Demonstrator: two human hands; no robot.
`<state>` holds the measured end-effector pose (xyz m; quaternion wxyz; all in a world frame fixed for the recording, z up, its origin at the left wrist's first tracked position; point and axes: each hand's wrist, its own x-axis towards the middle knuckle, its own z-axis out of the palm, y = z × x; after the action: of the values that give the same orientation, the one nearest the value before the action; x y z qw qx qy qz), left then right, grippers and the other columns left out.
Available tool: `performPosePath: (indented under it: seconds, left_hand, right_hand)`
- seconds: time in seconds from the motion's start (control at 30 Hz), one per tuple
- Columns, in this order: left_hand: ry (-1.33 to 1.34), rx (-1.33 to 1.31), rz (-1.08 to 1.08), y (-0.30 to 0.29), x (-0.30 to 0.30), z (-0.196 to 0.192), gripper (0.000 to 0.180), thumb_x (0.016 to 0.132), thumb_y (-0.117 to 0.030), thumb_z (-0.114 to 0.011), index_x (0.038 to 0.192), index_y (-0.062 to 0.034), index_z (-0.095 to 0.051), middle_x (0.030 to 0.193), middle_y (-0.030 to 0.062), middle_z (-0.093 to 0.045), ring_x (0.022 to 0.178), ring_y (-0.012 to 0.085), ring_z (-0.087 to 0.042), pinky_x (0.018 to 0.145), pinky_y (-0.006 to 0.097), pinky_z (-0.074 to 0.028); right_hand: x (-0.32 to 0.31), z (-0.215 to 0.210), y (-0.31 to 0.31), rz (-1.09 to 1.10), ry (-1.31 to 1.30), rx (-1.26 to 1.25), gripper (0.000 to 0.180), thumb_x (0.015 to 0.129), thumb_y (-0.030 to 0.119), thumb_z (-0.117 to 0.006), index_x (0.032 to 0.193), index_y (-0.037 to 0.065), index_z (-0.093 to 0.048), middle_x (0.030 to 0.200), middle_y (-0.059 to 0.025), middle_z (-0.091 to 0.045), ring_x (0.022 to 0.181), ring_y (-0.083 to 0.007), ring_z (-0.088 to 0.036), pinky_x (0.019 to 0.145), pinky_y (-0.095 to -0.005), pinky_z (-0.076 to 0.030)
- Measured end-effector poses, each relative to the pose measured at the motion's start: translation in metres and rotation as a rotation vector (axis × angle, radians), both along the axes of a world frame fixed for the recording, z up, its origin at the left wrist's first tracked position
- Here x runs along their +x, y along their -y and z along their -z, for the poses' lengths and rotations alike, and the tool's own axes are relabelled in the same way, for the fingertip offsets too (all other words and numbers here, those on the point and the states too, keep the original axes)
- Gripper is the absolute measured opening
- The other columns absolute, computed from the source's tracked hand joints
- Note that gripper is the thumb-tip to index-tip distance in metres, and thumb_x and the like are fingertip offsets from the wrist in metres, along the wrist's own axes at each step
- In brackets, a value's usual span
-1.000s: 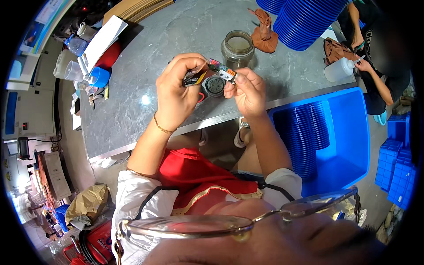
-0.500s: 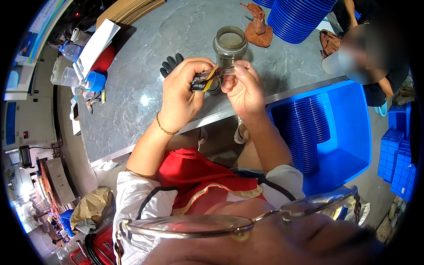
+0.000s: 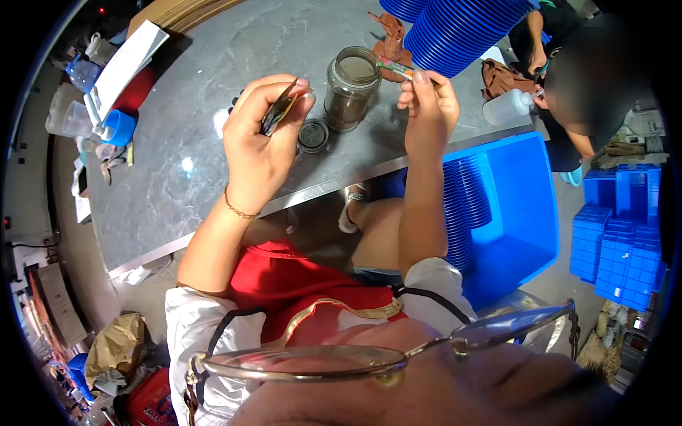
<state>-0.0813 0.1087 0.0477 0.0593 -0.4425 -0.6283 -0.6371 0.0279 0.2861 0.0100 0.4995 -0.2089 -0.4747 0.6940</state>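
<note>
1. Nearest: desk (image 3: 213, 184) front edge, a metal strip running from lower left up to right, crossing under both forearms.
2. Left hand (image 3: 259, 145) raised over the desk, grip clenched on a dark flat packet (image 3: 279, 113) pinched between thumb and fingers.
3. Lid (image 3: 312, 136) lies flat on the desk just right of that hand, touching the jar's base.
4. Jar (image 3: 350, 89) upright, open, between the two hands.
5. Right hand (image 3: 428, 106) near the desk's right end, grip pinching a thin stick (image 3: 395, 67) whose tip reaches over the jar's rim.
6. Bare desk lies left of the left hand.
7. Beyond: brown glove (image 3: 391, 35), blue stack (image 3: 462, 32); blue bin (image 3: 526, 206) below the right edge.
</note>
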Motion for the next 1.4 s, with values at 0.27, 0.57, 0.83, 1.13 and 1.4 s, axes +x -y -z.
performPosePath:
  seconds: [0.27, 0.57, 0.83, 1.13, 1.4]
  left_hand:
    - [0.026, 0.076, 0.013, 0.002, -0.005, -0.003, 0.015, 0.076, 0.001, -0.068, 0.089, -0.0014, -0.061, 0.089, 0.008, -0.063, 0.075, 0.014, -0.06, 0.066, 0.024, -0.048]
    - [0.081, 0.103, 0.07, 0.006, -0.013, 0.003, 0.013, 0.078, -0.002, -0.066, 0.09, -0.0013, -0.061, 0.087, 0.0079, -0.062, 0.074, 0.0151, -0.06, 0.067, 0.024, -0.047]
    - [0.132, 0.099, 0.071, 0.005, -0.013, 0.005, 0.013, 0.08, -0.005, -0.066, 0.09, -0.0008, -0.061, 0.087, 0.0072, -0.062, 0.073, 0.0129, -0.059, 0.066, 0.023, -0.047]
    - [0.393, -0.009, 0.126, 0.009, -0.01, -0.001, 0.029, 0.091, -0.031, -0.054, 0.091, -0.0034, -0.062, 0.066, -0.0021, -0.051, 0.063, 0.0061, -0.048, 0.058, 0.02, -0.039]
    - [0.485, -0.002, 0.147, 0.005, -0.008, -0.001, 0.031, 0.092, -0.033, -0.051, 0.092, -0.0055, -0.064, 0.065, -0.0019, -0.053, 0.053, 0.0008, -0.038, 0.047, 0.017, -0.029]
  right_hand:
    - [-0.018, -0.027, -0.02, -0.003, 0.544, 0.469, 0.015, 0.078, 0.01, -0.068, 0.084, -0.002, -0.06, 0.07, -0.0053, -0.064, 0.058, -0.0034, -0.053, 0.049, -0.0157, -0.038]
    - [-0.034, -0.058, -0.03, -0.142, 0.92, 0.874, 0.023, 0.075, 0.021, -0.07, 0.083, -0.001, -0.065, 0.057, -0.0055, -0.062, 0.055, -0.007, -0.06, 0.052, -0.0211, -0.045]
    - [-0.042, -0.064, -0.029, -0.127, 1.069, 1.261, 0.026, 0.083, 0.029, -0.06, 0.082, 0.003, -0.067, 0.062, -0.0132, -0.062, 0.06, -0.0272, -0.063, 0.057, -0.0349, -0.047]
    - [-0.04, -0.06, -0.023, -0.16, 1.052, 1.24, 0.021, 0.081, 0.03, -0.061, 0.077, 0.01, -0.069, 0.062, -0.0093, -0.062, 0.061, -0.0278, -0.061, 0.055, -0.0355, -0.046]
    - [-0.035, -0.053, -0.014, -0.041, 0.971, 1.296, 0.019, 0.081, 0.027, -0.061, 0.081, 0.009, -0.068, 0.072, -0.0098, -0.064, 0.067, -0.0294, -0.061, 0.058, -0.0377, -0.047]
